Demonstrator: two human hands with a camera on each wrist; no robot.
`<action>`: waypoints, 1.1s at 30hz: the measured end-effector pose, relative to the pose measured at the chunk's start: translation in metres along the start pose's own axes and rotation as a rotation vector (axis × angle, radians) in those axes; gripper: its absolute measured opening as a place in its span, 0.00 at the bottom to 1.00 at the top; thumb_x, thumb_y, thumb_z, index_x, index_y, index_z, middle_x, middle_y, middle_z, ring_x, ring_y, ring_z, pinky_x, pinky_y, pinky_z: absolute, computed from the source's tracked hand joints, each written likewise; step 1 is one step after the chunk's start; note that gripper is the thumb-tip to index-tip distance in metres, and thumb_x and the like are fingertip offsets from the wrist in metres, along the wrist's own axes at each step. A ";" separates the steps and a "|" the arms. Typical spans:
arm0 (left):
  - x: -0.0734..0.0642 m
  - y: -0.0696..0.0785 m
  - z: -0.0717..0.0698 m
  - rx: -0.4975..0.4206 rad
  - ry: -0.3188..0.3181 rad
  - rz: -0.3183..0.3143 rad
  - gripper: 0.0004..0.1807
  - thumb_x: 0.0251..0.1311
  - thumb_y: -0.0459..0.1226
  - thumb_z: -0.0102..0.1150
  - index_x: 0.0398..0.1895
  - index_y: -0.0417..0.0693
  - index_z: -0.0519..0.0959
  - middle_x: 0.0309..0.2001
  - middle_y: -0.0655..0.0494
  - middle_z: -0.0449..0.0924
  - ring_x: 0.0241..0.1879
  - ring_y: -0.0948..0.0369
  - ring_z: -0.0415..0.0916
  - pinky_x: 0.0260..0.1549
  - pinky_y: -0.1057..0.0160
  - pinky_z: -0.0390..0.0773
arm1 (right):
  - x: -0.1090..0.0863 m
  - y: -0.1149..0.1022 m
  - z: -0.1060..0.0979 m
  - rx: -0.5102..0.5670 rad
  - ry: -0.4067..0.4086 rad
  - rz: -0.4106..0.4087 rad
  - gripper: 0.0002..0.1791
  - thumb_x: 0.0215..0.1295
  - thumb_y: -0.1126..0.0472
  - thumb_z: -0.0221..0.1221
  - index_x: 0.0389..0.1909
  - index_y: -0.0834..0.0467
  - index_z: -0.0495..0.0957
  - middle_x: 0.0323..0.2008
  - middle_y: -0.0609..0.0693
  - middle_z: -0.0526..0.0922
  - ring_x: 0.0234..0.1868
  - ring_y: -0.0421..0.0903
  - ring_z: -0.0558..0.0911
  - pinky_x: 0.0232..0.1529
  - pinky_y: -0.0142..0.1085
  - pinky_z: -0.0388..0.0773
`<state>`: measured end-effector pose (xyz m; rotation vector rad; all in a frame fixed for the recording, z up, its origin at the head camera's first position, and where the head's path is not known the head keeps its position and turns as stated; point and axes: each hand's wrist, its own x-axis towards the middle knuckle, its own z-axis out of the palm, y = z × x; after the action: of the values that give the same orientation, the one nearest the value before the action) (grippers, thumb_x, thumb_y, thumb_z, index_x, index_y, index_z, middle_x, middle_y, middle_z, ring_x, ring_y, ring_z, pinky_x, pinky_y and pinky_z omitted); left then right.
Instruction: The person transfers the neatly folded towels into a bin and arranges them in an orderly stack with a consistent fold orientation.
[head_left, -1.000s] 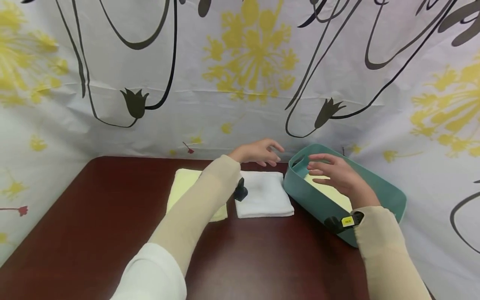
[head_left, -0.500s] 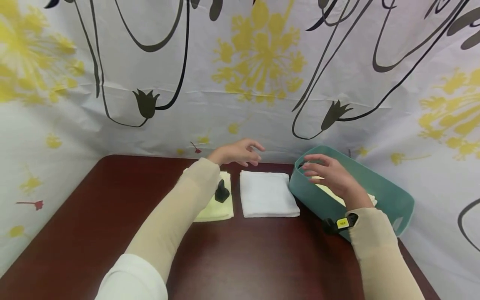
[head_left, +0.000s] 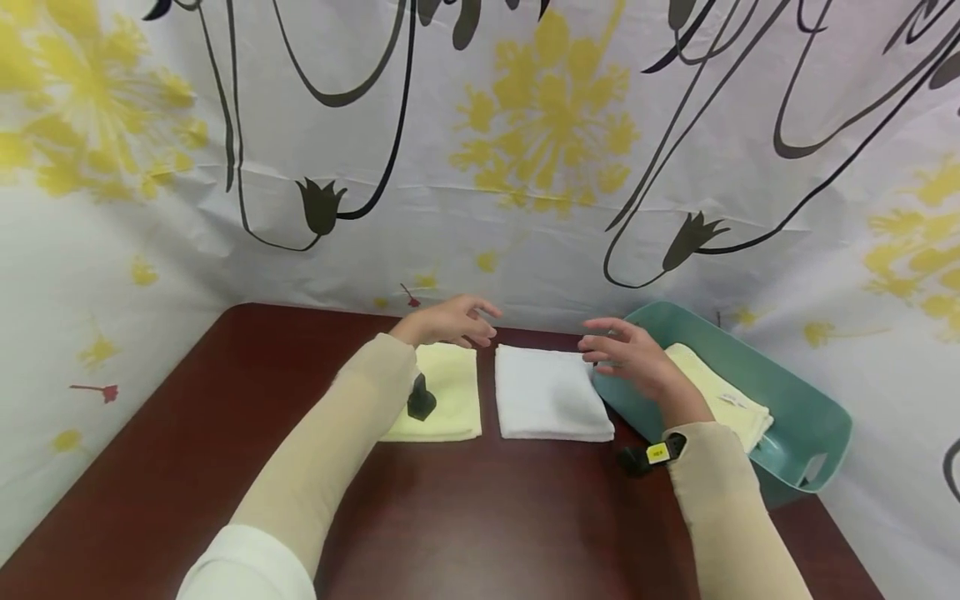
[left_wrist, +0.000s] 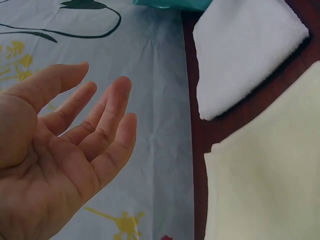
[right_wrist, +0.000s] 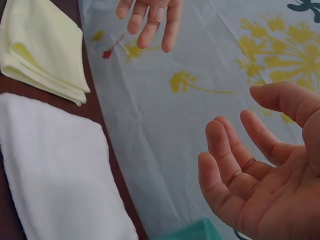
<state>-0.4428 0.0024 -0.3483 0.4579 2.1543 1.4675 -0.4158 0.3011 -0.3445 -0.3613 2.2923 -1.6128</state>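
My left hand [head_left: 453, 321] hovers over the back edge of a folded pale yellow towel [head_left: 446, 392], its fingers loosely bent around nothing. Beside that towel lies a folded white towel [head_left: 553, 396], flat on the dark table. My right hand [head_left: 628, 357] is held in the air between the white towel and a teal bin [head_left: 806, 417], also holding nothing. Inside the bin lies another folded yellow towel [head_left: 720, 400] with a small label. In the right wrist view, the layered fold of the yellow towel [right_wrist: 47, 50] faces the white one. My left forearm covers part of the left towel.
The dark red-brown table [head_left: 480, 517] ends at the back against a hanging white cloth [head_left: 420, 242] printed with yellow flowers and dark stems. The bin stands at the table's right side, close to the cloth. Each wrist wears a small black camera [head_left: 422, 398].
Both hands have moved left, the left one from behind the white towel to the yellow one, the right one from over the bin toward the white towel. The view has turned slightly left.
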 end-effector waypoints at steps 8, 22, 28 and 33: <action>-0.017 -0.022 -0.010 -0.031 0.042 -0.010 0.23 0.64 0.32 0.50 0.63 0.43 0.64 0.53 0.43 0.71 0.52 0.50 0.72 0.52 0.50 0.68 | 0.021 0.010 0.034 0.055 -0.039 0.031 0.27 0.66 0.54 0.54 0.60 0.63 0.62 0.55 0.65 0.68 0.46 0.48 0.77 0.53 0.49 0.69; -0.049 -0.060 -0.028 -0.061 0.118 -0.055 0.22 0.65 0.32 0.48 0.62 0.39 0.63 0.52 0.42 0.72 0.53 0.48 0.71 0.53 0.48 0.67 | 0.039 0.027 0.074 0.122 -0.045 0.088 0.24 0.64 0.58 0.56 0.58 0.62 0.66 0.48 0.60 0.75 0.54 0.62 0.71 0.50 0.48 0.72; -0.060 -0.073 -0.037 -0.067 0.163 -0.094 0.23 0.64 0.32 0.49 0.62 0.39 0.63 0.52 0.41 0.72 0.53 0.49 0.72 0.53 0.49 0.67 | 0.044 0.029 0.088 0.142 -0.042 0.141 0.26 0.64 0.59 0.55 0.61 0.64 0.63 0.50 0.60 0.73 0.56 0.60 0.70 0.50 0.49 0.71; -0.065 -0.086 -0.042 -0.078 0.171 -0.115 0.23 0.63 0.31 0.50 0.62 0.38 0.63 0.54 0.36 0.70 0.52 0.49 0.72 0.53 0.47 0.66 | 0.049 0.033 0.096 0.144 -0.031 0.181 0.26 0.63 0.60 0.55 0.61 0.64 0.63 0.56 0.60 0.68 0.58 0.59 0.68 0.52 0.51 0.69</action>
<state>-0.4127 -0.0957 -0.4026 0.1843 2.2037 1.5684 -0.4233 0.2106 -0.4114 -0.1399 2.1041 -1.6551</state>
